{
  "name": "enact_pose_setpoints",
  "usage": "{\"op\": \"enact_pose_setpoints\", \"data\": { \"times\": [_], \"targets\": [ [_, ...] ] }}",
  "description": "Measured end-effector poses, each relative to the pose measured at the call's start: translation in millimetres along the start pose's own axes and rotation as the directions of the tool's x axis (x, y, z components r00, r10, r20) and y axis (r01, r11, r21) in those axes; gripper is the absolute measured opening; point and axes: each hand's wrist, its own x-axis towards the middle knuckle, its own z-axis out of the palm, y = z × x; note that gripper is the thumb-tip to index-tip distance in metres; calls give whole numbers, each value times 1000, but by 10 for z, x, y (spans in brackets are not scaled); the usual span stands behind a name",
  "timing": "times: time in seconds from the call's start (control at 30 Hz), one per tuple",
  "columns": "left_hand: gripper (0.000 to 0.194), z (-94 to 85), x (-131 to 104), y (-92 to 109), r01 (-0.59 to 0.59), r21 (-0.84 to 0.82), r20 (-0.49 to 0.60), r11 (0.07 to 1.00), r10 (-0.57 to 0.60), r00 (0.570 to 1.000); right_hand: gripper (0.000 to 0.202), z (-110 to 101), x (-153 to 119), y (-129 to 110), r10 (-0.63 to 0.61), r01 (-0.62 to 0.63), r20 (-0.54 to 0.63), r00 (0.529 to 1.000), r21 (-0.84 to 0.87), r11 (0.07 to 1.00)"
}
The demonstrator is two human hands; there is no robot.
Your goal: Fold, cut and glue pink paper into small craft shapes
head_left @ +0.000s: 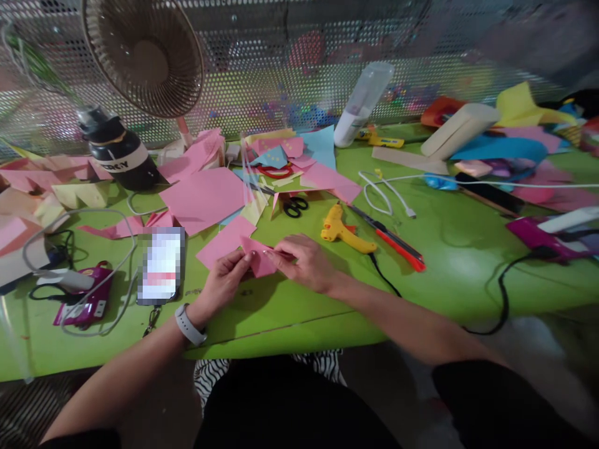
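Between my two hands is a folded piece of pink paper [261,260], held just above the green table near its front edge. My left hand [228,274] pinches its left side between thumb and fingers. The right side is gripped by my right hand [302,262], its fingers curled and thumb against the paper. Under and behind the folded piece lies a flat pink sheet [225,242]. To the right of my right hand rests a yellow hot glue gun [344,229], and beyond it a red utility knife [390,237]. Black-handled scissors [294,207] lie behind my hands, partly covered by paper.
A phone [161,265] lies left of my left hand, near a purple power strip [88,296]. A fan [145,56] and a dark bottle [119,153] stand at the back left. A white cable [388,193] and a second power strip [547,237] are on the right.
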Motion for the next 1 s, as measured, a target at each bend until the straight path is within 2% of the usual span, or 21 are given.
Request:
{"op": "enact_pose_setpoints", "data": {
  "times": [0.1,0.17,0.23,0.3,0.5,0.57,0.67,0.73,0.83,0.9,1.0],
  "targets": [
    [27,-47,22,37,-3,-72,-57,997,-1,998,23,-120,21,79,86,-92,42,995,174,980],
    [26,-62,36,65,2,-124,-84,992,-12,996,29,-178,30,137,177,-192,76,981,345,919],
    [25,-63,47,82,-5,-166,-100,986,-12,995,36,-207,39,176,220,-239,95,971,441,865],
    [24,-51,52,86,-24,-191,-108,981,3,994,38,-217,55,189,199,-215,82,976,427,878],
    [19,-23,31,95,-98,-151,-111,984,82,990,14,-307,137,241,53,-31,-95,994,220,975],
    [18,-33,22,106,-131,-123,-103,984,119,988,13,-380,160,291,104,-69,-144,984,226,972],
    [18,-47,16,119,-162,-50,-89,985,157,984,22,-486,177,338,267,-190,-174,948,363,912],
    [19,-48,17,114,-183,9,-88,983,183,979,32,-526,176,319,303,-229,-107,947,435,871],
    [23,-41,29,74,-194,118,-36,974,199,979,47,-517,156,219,270,-307,147,952,416,856],
    [27,-36,39,37,-203,176,22,963,203,979,51,-475,132,139,274,-380,317,908,347,858],
    [28,-24,39,6,-223,192,53,956,216,975,41,-404,92,61,307,-436,405,861,279,856]
  ]
}}
